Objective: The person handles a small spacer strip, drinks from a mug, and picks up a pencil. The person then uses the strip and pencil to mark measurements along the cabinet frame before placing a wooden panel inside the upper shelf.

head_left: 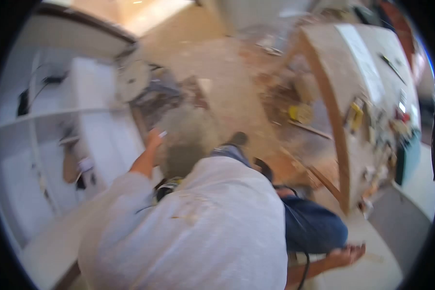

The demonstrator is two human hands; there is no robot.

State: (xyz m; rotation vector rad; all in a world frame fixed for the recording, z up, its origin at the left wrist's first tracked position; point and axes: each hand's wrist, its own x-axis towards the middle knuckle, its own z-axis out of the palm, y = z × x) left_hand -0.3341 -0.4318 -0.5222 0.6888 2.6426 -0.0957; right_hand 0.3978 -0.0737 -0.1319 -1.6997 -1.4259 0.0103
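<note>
My left hand (153, 142) reaches out at the left of my body, fingers closed and blurred, with a small white thing (163, 134) at the fingertips that is too small to name. Just beside it lies a grey, smeared flat surface (186, 140). Partly hidden by my shirt, a black and yellow object (168, 187) shows below that hand. Out to the lower right, my right hand (345, 256) is held palm up beside my bent knee, fingers apart and nothing in them. A black cord (305, 270) crosses that forearm.
A white shelf unit (58, 113) with a few items stands on the left. On the right, a worktable (324, 82) carries hand tools and clutter. Beneath it are a yellow object (300, 113) and wood strips (310, 129). A dusty machine (154, 84) sits ahead on the floor.
</note>
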